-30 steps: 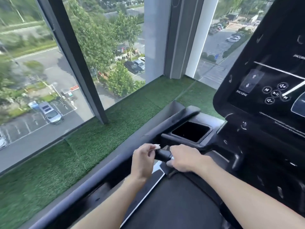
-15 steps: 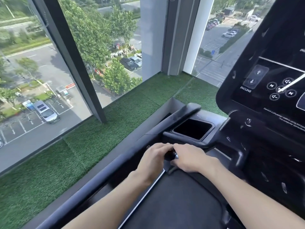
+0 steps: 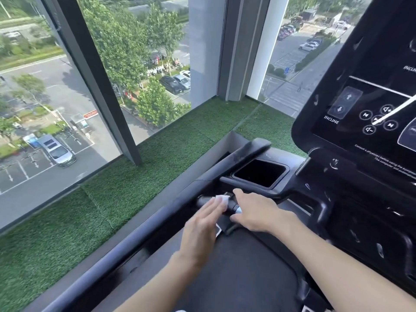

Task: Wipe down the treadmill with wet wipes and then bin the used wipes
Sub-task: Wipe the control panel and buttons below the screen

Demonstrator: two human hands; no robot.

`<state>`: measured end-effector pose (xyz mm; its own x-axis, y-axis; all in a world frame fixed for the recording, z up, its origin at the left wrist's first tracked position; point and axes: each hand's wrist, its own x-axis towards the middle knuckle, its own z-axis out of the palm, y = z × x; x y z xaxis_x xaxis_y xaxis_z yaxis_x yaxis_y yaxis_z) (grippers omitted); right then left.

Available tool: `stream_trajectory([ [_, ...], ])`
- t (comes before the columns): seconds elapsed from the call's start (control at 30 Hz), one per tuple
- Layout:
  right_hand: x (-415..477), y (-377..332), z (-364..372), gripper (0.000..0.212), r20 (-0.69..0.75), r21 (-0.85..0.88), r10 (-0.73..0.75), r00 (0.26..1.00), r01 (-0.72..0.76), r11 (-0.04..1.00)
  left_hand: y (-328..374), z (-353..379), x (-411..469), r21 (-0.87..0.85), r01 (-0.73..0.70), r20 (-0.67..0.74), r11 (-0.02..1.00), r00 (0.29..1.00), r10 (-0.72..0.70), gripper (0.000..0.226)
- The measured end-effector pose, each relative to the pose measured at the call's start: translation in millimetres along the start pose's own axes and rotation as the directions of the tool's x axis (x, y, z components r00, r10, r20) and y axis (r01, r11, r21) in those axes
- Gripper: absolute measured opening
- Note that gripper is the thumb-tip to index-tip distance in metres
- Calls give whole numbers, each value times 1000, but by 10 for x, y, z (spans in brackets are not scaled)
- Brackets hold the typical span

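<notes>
Matt black rubbery grip (image 3: 203,201) under left hand (image 3: 200,226), soft white wipe (image 3: 222,199) at its fingertips, glossy black console (image 3: 360,70) beyond right hand (image 3: 256,213), rough green turf (image 3: 112,199) left.

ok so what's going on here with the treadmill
A person is wiping down a treadmill. The left hand presses a white wet wipe against the short black handle below the cup holder recess, while the right hand grips the same handle just beside it. The wipe is in use, not yet binned.
</notes>
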<state>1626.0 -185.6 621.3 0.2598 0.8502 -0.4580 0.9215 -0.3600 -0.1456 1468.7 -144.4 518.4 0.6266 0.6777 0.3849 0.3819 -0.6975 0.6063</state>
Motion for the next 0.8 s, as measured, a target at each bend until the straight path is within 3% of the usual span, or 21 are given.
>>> stream_trajectory([
  [0.13, -28, -10, 19, 50, -8, -44, -17, 1000, 17, 999, -163, 94, 18, 2, 255, -48, 967, 966, -255, 53],
  [0.33, -12, -2, 19, 52, -1, -51, -25, 1000, 24, 998, -14, 171, -223, -51, 142, -82, 989, 986, -146, 58],
  [0.43, -19, 2, 27, 49, -2, -47, -23, 1000, 23, 999, -257, 162, -80, -31, 314, -130, 949, 940, -315, 54],
  [0.57, -29, 1, 29, 48, -5, -51, -18, 1000, 18, 999, -95, 284, -52, -41, 362, -161, 931, 918, -364, 56],
  [0.67, -29, -2, 26, 50, -3, -58, -13, 1000, 13, 998, 55, 276, -54, -105, 290, -195, 951, 932, -305, 50],
  [0.8, -30, 4, 31, 56, -13, -77, -25, 1000, 24, 997, 319, 247, -74, -166, 46, -163, 985, 984, -74, 38],
])
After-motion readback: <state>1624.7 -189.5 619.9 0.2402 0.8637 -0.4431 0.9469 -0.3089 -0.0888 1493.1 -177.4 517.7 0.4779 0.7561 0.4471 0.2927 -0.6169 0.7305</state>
